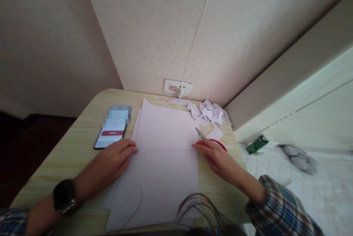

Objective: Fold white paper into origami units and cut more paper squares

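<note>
A white sheet of paper (165, 177) with a crease across it lies over other sheets on the table. My left hand (117, 158), with a dark watch on its wrist, has its closed fingertips at the left end of the crease. At the crease's right end, the fingers of my right hand (215, 155) pinch the sheet's edge. Partly under and behind that hand lie red-handled scissors (219, 143), their blades pointing to the upper left. A pile of folded white paper pieces (208, 112) sits farther back on the right.
A lit smartphone (113, 129) rests on the left of the wooden table (68, 151). Paper scraps (215, 133) and thin strips lie around the scissors. A wall socket (178, 87) holds a plug. On the right is a white bed (317, 199) with a green packet (257, 145).
</note>
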`<state>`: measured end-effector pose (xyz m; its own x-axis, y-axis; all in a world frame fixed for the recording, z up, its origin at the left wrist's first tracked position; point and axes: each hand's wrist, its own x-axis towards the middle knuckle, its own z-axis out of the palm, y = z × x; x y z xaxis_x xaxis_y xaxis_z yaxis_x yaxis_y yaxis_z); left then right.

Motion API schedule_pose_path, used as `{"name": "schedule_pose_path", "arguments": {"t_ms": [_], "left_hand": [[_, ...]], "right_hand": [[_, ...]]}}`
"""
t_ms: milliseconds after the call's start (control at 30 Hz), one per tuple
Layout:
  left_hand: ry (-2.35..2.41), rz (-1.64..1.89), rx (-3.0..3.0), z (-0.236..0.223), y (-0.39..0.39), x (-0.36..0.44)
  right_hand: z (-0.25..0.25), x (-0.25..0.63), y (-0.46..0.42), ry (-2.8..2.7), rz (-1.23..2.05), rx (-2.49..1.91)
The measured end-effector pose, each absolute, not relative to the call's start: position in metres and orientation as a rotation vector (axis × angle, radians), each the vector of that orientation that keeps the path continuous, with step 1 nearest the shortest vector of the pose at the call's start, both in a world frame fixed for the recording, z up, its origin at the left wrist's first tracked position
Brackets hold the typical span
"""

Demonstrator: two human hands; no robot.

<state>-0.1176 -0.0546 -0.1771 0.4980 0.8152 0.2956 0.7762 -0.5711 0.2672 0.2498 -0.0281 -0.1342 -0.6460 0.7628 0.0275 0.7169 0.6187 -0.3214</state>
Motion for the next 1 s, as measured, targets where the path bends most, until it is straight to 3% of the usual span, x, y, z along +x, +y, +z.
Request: {"name": "schedule_pose_path", "arguments": {"t_ms": [300,533,1000], "left_hand": [[1.524,0.701,2.461,-0.16,-0.017,-0.097],[1.492,0.716,2.32,-0.146,0.012,-0.091],[1.221,0.481,1.856,-0.135,0.028,-0.083]], "right_hand": [[-0.143,0.221,0.021,-2.668,0.391,-1.244],[-0.144,0.199,0.011,-2.734,0.334,-1.283],[-0.145,0.203,0.012,-2.72,0.255,-1.278]]}}
